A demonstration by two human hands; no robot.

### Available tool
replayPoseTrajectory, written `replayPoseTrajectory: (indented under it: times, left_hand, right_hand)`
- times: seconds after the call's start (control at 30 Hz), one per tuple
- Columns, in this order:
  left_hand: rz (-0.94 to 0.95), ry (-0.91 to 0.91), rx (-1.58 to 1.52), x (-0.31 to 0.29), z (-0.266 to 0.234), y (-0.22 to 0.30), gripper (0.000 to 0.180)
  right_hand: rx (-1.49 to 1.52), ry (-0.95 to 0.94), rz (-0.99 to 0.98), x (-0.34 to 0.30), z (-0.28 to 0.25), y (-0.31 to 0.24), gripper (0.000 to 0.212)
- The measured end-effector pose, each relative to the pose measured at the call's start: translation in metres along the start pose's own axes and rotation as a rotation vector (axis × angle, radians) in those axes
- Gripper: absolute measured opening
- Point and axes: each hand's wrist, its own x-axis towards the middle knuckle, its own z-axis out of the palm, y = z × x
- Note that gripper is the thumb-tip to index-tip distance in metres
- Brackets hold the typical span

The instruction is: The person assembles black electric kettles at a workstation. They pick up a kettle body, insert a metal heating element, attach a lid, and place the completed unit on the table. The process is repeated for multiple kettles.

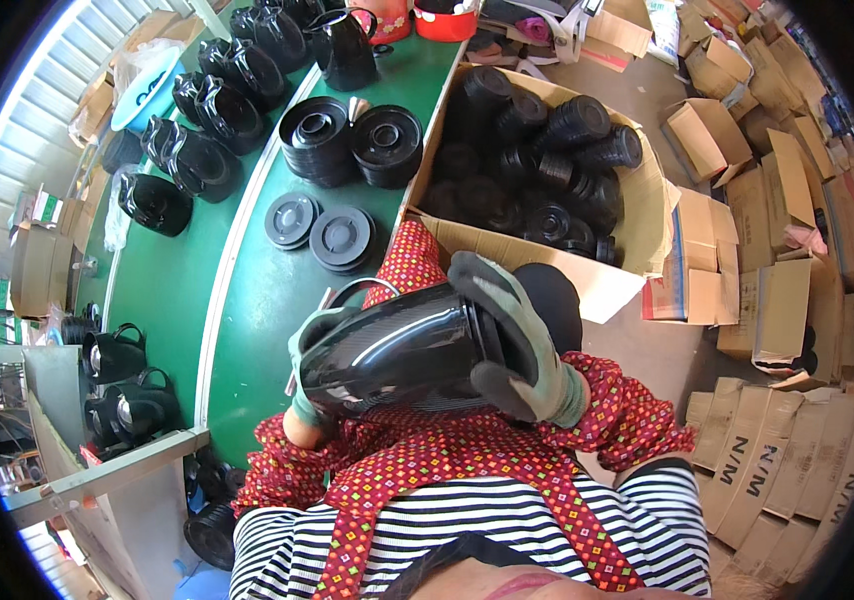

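A glossy black jug [387,350] lies on its side across my lap, above the patterned red apron. My left hand [319,350], in a grey-green glove, holds its left end, and most of those fingers are hidden behind the jug. My right hand [527,345], in a matching glove with dark fingertips, spans a round black rim or disc [488,335] at the jug's right end. Whether that disc is a separate part I cannot tell. A thin curved rod or loop shows beside my left glove.
On the green table [237,330] lie flat black discs [343,238], stacks of black round parts [322,140] and rows of black jugs [227,110]. A cardboard box [517,245] of black parts stands close beyond my hands. Cartons [717,260] crowd the right side.
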Motion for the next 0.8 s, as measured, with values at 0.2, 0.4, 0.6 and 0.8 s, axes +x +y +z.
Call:
replayPoseTrajectory:
  times: [0.2, 0.4, 0.6, 0.8]
  left_hand:
    - [-0.604, -0.242, -0.645, 0.01, 0.016, 0.004, 0.061]
    - [0.296, -0.003, 0.792, 0.014, 0.011, 0.017, 0.082]
    - [0.786, 0.2, 0.72, 0.004, 0.039, 0.068, 0.052]
    - [0.822, 0.162, 0.655, 0.01, 0.053, 0.064, 0.036]
  right_hand:
    - [-0.073, -0.088, -0.056, 0.0, 0.002, -0.002, 0.096]
    - [0.227, -0.021, 0.253, -0.007, -0.012, 0.003, 0.115]
    - [0.539, 0.046, 0.57, 0.001, -0.012, -0.018, 0.091]
    - [0.304, 0.175, 0.328, -0.006, -0.001, -0.011, 0.073]
